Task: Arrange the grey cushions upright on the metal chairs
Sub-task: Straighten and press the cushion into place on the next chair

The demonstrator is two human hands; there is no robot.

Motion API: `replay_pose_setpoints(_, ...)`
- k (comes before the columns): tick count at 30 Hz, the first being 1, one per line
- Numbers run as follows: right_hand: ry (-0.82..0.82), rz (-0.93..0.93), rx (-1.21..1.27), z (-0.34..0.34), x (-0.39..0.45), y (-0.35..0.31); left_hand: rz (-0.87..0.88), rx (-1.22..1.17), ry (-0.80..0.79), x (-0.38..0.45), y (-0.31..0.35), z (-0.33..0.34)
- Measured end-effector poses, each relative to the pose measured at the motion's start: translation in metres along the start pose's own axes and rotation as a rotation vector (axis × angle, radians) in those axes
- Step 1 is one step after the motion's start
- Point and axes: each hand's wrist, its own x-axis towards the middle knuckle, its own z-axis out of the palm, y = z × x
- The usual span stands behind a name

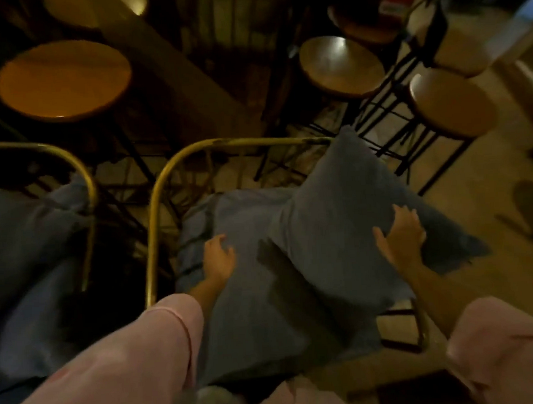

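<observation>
**Grey cushions half-set on the brass-coloured chair**

Grey fabric fills the seat of the near metal chair [154, 204]: one cushion [251, 283] lies flat across it, and a second cushion [361, 203] leans tilted on its right side, one corner poking up past the back rail and another hanging over the chair's right edge. The left hand [220, 256] rests open, fingers loosely curled, on the flat cushion. The right hand [404, 230] lies spread and flat against the tilted cushion's face, pressing rather than gripping. Pink sleeves cover both upper arms. Another chair [85, 192] to the left already carries grey cushions, though the dim light hides how they sit. Round wooden stools [62, 79] stand beyond.

The step looks like standing the tilted cushion against the backrest. To do it well, I would push its lower edge down into the seat, square its top edge to the rail, and keep the left hand pinning the flat cushion so it does not slide forward.
</observation>
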Motion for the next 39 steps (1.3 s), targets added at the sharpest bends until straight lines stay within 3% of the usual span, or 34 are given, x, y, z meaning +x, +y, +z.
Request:
replay_pose_setpoints(3,0.009,-0.024,-0.030,-0.018,0.033,0.035,-0.183,-0.175,-0.085,0.004,0.021,0.062)
replay_pose_setpoints(6,-0.061,-0.056,-0.079,-0.021,0.068,0.066,-0.423,-0.523,-0.207,0.000,0.035,0.122)
replay_pose_setpoints(8,-0.109,-0.108,-0.099,-0.013,0.087,0.081,-0.518,-0.568,-0.220,-0.004,0.034,0.158)
replay_pose_setpoints(12,-0.121,-0.107,-0.062,-0.004,0.109,0.084,-0.577,-0.496,-0.348,-0.013,0.021,0.229)
replay_pose_setpoints(15,-0.079,-0.088,-0.002,0.004,0.119,0.083,-0.687,-0.581,-0.307,-0.008,0.006,0.273)
replay_pose_setpoints(18,-0.037,-0.080,0.021,0.012,0.125,0.082,-0.750,-0.794,-0.321,-0.006,-0.012,0.307)
replay_pose_setpoints(22,0.082,-0.072,0.111,0.020,0.133,0.087,-0.652,-1.060,-0.285,0.012,-0.049,0.340)
replay_pose_setpoints(28,0.121,-0.010,0.380,0.015,0.130,0.079,-0.613,-1.074,-0.228,-0.004,-0.024,0.285)
replay_pose_setpoints(31,0.081,0.088,0.462,0.028,0.099,0.066,-0.557,-1.024,-0.101,0.003,-0.045,0.235)
replay_pose_setpoints(39,-0.369,0.347,0.761,0.104,0.002,0.065,-0.675,-0.660,0.252,-0.004,-0.090,0.092)
